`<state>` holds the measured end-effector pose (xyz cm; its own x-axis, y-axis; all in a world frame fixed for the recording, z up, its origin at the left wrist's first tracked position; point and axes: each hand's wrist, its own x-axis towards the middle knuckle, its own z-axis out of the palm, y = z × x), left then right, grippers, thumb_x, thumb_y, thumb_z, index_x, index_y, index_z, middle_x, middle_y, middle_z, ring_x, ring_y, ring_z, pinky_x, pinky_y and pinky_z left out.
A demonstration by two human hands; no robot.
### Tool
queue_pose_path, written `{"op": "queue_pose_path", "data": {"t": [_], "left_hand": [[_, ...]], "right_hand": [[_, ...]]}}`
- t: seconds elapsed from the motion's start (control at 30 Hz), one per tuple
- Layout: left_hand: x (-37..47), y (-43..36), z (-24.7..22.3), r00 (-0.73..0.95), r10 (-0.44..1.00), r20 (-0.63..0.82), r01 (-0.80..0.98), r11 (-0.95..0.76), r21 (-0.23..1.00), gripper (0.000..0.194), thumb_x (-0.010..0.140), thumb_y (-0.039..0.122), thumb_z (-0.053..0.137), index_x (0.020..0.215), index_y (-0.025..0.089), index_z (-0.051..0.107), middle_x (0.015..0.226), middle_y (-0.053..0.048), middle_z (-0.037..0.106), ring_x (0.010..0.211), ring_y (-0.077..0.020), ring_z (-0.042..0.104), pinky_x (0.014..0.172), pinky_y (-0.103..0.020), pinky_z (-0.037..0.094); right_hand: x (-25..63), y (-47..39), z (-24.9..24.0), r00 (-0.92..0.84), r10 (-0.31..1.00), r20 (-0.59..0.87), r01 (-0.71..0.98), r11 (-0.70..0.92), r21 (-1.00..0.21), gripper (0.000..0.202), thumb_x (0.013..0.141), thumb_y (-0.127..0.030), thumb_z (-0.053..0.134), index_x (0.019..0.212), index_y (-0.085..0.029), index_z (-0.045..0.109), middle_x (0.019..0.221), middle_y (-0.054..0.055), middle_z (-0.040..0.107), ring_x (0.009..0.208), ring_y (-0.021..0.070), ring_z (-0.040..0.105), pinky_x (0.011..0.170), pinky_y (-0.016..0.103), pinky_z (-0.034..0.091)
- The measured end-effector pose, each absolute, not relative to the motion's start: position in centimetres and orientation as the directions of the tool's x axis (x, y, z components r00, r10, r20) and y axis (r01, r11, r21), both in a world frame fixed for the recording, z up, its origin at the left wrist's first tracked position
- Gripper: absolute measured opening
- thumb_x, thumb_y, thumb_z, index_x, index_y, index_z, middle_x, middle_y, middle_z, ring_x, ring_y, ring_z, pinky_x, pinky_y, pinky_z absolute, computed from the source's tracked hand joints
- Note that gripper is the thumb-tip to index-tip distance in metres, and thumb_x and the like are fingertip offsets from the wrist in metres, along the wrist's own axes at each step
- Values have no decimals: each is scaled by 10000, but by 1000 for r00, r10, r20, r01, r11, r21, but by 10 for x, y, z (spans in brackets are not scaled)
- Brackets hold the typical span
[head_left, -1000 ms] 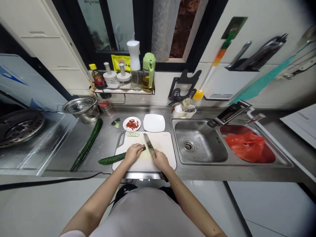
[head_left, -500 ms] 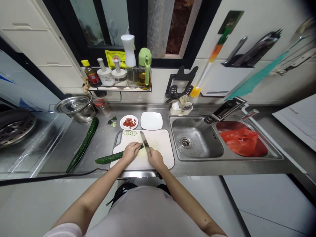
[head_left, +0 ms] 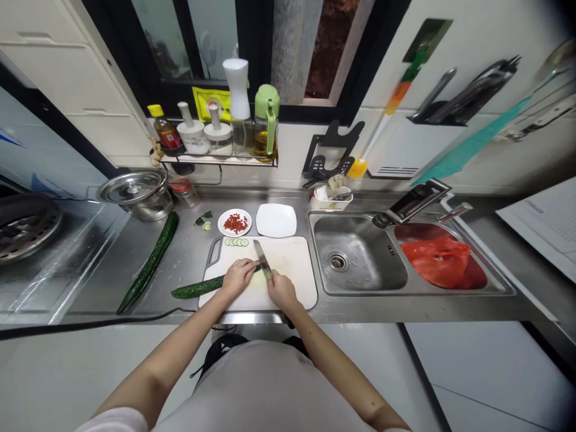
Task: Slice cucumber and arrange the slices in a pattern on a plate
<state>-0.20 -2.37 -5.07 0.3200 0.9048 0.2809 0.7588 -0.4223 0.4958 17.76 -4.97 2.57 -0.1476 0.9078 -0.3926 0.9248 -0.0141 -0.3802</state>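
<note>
Cucumber [head_left: 193, 290] lies partly on cutting board [head_left: 294, 267], left end over desk [head_left: 351, 307]; cut slices [head_left: 236, 242] near far edge of board. For clean, even cut: knife [head_left: 262, 258] upright across cucumber, left fingertips curled behind blade, light forward push. Left hand [head_left: 239, 275] palm down, fingers grasping cucumber near cut end. Right hand [head_left: 282, 290] beside it, fingers clenched round knife, blade slanting forward-left. Blade perhaps touches cucumber; too small for certainty.
</note>
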Motion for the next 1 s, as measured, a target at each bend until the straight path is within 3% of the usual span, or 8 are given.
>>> {"op": "queue_pose_path", "data": {"t": [0.57,1.0], "left_hand": [[-1,-24,-50,306,905,295,771,-417,481,264,927,252,492,1110,246,682,1006,-47,676,918,-167,589,818,-304,483],[-2,-22,-51,310,909,279,762,-413,499,274,931,271,477,1110,250,683,1005,-49,679,925,-175,597,826,-318,490]], "right_hand": [[174,-51,26,-150,906,-396,936,1,-353,294,958,-247,330,1133,-150,545,1014,132,689,945,234,642,726,290,402],[179,-63,40,-177,843,-508,953,17,-304,291,936,-188,327,1141,-128,523,1018,152,671,963,234,635,754,308,430]]}}
